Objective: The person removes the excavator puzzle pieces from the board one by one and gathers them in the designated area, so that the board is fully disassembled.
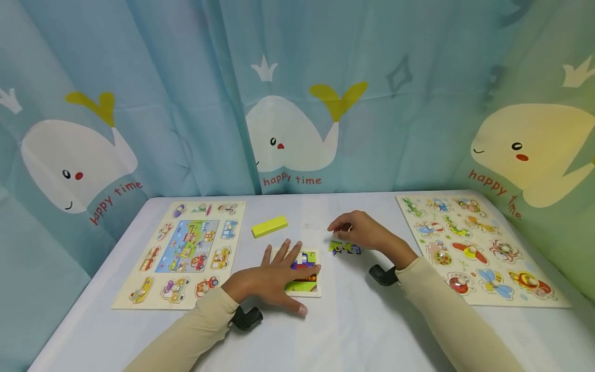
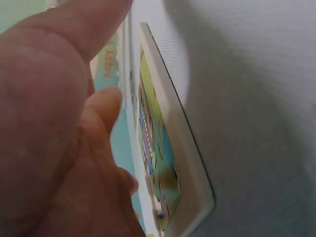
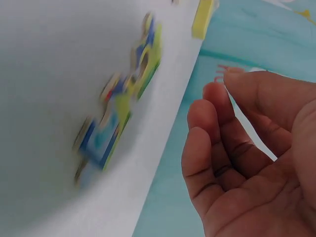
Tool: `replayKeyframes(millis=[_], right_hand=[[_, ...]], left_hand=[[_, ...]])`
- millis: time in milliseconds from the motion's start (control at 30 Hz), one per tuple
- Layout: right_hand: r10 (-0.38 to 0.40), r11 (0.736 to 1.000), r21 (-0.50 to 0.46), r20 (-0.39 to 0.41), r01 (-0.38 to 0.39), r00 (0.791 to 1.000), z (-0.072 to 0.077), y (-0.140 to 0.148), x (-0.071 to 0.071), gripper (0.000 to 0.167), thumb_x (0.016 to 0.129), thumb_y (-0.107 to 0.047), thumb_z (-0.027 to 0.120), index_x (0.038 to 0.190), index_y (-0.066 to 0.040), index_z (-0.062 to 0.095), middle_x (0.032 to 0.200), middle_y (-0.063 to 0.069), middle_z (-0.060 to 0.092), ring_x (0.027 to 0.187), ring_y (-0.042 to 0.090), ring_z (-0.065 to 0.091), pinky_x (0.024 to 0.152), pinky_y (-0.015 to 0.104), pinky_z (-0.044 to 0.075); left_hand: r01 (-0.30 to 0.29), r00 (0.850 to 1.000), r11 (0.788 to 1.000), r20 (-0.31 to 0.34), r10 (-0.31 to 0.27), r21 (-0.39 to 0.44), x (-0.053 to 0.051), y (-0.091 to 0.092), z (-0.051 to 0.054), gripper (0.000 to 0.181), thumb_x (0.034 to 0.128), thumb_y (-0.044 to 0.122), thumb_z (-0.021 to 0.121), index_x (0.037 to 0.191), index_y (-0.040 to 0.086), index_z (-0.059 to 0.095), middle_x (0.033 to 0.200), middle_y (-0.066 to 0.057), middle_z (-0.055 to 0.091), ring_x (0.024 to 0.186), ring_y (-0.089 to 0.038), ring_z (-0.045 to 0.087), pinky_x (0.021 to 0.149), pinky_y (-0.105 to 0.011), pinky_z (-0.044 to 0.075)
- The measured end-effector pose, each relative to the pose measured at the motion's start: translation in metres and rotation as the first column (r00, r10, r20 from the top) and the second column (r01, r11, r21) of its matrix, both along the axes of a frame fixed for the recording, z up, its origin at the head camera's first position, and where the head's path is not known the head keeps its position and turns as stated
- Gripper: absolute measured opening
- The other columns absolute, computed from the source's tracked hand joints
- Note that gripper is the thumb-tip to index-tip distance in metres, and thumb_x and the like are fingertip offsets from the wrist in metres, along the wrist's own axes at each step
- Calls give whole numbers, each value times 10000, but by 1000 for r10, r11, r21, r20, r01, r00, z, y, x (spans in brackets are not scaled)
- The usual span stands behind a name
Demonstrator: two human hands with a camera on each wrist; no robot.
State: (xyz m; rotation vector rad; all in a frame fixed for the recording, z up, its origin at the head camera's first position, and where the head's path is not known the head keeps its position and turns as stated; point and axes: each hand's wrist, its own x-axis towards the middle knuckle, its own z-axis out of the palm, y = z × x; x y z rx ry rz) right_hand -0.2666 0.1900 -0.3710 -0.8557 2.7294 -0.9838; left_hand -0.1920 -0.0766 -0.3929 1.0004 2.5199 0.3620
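Observation:
My left hand (image 1: pixel 279 279) lies with spread fingers over a small framed jigsaw puzzle (image 1: pixel 303 286), covering its left part. In the left wrist view the puzzle's pale frame (image 2: pixel 180 158) lies flat on the table, the thumb (image 2: pixel 54 64) close to the camera. Above some loose jigsaw pieces (image 1: pixel 344 248) hovers my right hand (image 1: pixel 364 231), fingers loosely bent. The right wrist view shows that hand (image 3: pixel 247 148) with nothing held, thumb tip near the index finger. Those colourful pieces (image 3: pixel 101 136) lie on the table apart from the fingers, slightly blurred.
A yellow block (image 1: pixel 269 227) lies behind the framed puzzle. To the left is a vehicle peg board (image 1: pixel 122 299); to the right, an insect peg board (image 1: pixel 550 301). A whale-print curtain (image 1: pixel 204 150) hangs behind and beside the white table (image 1: pixel 344 330).

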Motion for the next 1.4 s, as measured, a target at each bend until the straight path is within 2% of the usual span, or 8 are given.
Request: replayKeyframes(millis=[200, 400, 567, 733, 933, 1133, 1400], right_hand=[[65, 998, -18, 26, -64, 998, -1, -16, 2, 163, 909, -13, 637, 1047, 20, 718, 948, 50, 708, 784, 127, 599, 689, 302, 496], [123, 992, -40, 103, -119, 987, -6, -26, 4, 136, 903, -4, 637, 1002, -7, 729, 941, 41, 700, 702, 121, 558, 624, 285, 488], [183, 982, -65, 118, -177, 976, -13, -34, 3, 123, 891, -18, 650, 980, -18, 735, 943, 21, 704, 781, 112, 576, 709, 282, 503], [199, 979, -67, 131, -192, 971, -16, -39, 4, 114, 902, -51, 672, 994, -27, 734, 935, 1, 700, 824, 118, 591, 780, 301, 499], [216, 976, -39, 163, -213, 963, -16, -45, 3, 131, 904, -26, 659, 1014, -20, 728, 939, -1, 692, 827, 107, 595, 786, 281, 499], [256, 966, -11, 149, -257, 955, -14, -48, 4, 161, 889, 28, 636, 1018, 1, 730, 958, 17, 696, 842, 82, 605, 793, 251, 499], [261, 962, 48, 136, -270, 956, -13, -52, 5, 197, 883, 50, 601, 989, -28, 749, 949, -4, 680, 854, 91, 577, 803, 260, 489]], left_hand=[[0, 1000, 999, 14, 1, -52, -1, 0, -3, 900, 768, 681, 674, 1526, 433, 259, 1613, -101, -135, 1439, -317, -203, 1076, -625, -108], [7, 999, 999, 53, -5, -31, -2, -1, -6, 896, 779, 659, 681, 1528, 434, 244, 1607, -72, -177, 1427, -293, -245, 1088, -603, -106], [16, 998, 999, 54, -14, -40, -3, -1, -7, 901, 783, 662, 676, 1531, 440, 225, 1600, -58, -204, 1418, -289, -267, 1085, -608, -108], [28, 999, 998, 45, -26, -52, -4, -1, -8, 920, 773, 671, 679, 1532, 445, 210, 1598, -58, -215, 1416, -295, -270, 1085, -609, -107], [35, 999, 998, 39, -33, -46, -4, -2, -8, 926, 772, 671, 682, 1535, 431, 217, 1598, -73, -211, 1418, -304, -263, 1083, -615, -105], [28, 999, 998, 42, -26, -47, -4, -1, -8, 908, 784, 667, 671, 1535, 426, 222, 1596, -72, -216, 1415, -295, -271, 1084, -607, -112], [21, 999, 998, 45, -19, -51, -3, -1, -8, 888, 800, 660, 658, 1536, 426, 221, 1596, -62, -221, 1416, -285, -271, 1086, -603, -112]])
